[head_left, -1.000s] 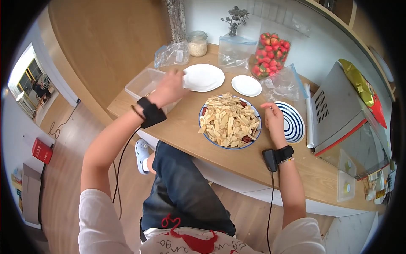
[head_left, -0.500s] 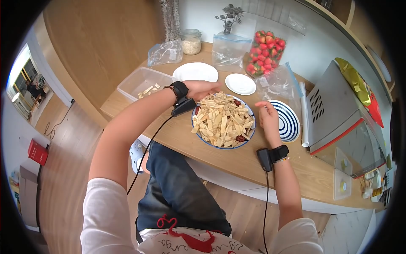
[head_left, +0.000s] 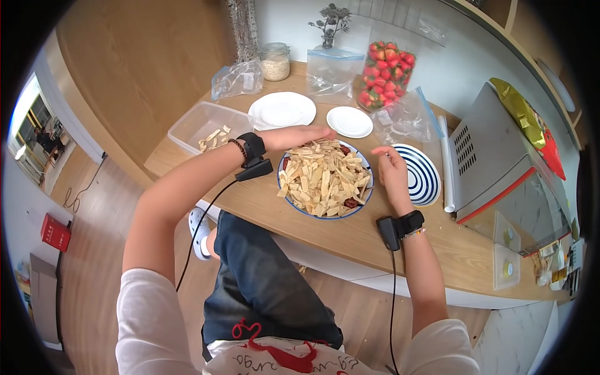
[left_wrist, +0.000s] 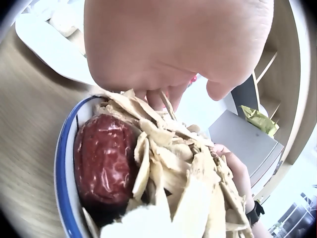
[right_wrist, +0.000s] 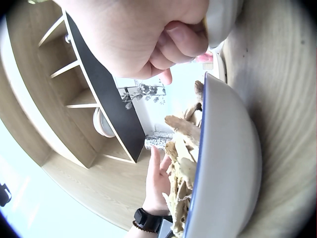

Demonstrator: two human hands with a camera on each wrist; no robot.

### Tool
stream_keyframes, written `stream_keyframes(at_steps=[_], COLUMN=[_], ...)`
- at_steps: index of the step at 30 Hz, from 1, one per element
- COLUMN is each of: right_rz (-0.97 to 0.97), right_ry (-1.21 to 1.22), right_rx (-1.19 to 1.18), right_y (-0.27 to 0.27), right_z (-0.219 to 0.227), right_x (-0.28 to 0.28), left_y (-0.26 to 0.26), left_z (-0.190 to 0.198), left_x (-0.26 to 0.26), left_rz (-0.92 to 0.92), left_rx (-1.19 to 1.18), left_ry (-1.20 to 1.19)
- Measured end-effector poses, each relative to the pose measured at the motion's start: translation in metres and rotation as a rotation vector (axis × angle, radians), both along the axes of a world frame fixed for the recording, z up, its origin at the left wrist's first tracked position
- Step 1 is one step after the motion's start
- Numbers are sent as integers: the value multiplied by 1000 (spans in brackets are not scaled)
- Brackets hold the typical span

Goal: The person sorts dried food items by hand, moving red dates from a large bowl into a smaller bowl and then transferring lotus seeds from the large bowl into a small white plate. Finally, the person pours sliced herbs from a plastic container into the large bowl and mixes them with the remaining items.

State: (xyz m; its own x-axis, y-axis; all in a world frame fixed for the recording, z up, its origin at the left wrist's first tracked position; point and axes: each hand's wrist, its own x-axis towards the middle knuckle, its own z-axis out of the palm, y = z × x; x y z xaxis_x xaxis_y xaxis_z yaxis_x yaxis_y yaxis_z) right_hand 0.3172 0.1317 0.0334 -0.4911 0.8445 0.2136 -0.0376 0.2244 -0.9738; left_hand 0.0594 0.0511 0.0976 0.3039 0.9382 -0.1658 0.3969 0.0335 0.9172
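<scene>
A blue-rimmed white bowl (head_left: 289,203) stands on the wooden counter, heaped with pale dried slices (head_left: 325,175). Several wrinkled red dates (left_wrist: 105,161) show at its edge. My left hand (head_left: 297,135) lies palm down over the far left of the heap, fingers stretched to the right, fingertips close over the slices. Seen from the right wrist, its fingers are spread and straight. My right hand (head_left: 394,177) rests beside the bowl's right side, fingers loosely curled with nothing in them. Right behind it is a blue-and-white striped dish (head_left: 425,178).
A clear plastic box (head_left: 187,122) with a few slices stands at the left. Two white plates (head_left: 281,107) lie behind the bowl. Farther back are a jar of grain (head_left: 275,62), zip bags (head_left: 331,75) and a bag of strawberries (head_left: 386,75). A grey oven-like appliance (head_left: 484,150) stands right.
My left hand has moved right from the plastic box to over the heaped bowl, its fingers now extended. My right hand stays beside the bowl. The head view has shifted slightly.
</scene>
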Motion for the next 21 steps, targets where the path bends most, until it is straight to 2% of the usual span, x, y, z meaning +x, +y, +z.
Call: stream_keyframes(at_steps=[6, 10, 13, 16, 21], right_rz=[-1, -10, -15, -25, -24], right_ry=[38, 31, 42, 22, 15], right_rx=[-36, -40, -49, -15, -22], right_y=[-2, -3, -5, -3, -3], right_z=[2, 4, 5, 4, 3], right_x=[0, 1, 0, 0, 0], left_y=[25, 46, 65, 72, 75], left_z=[5, -3, -20, -25, -5], left_x=[-11, -26, -45, -44, -21], left_rz=[-9, 170, 105, -110, -252], left_rx=[-60, -20, 16, 232, 101], left_ry=[-349, -160, 157, 521, 570])
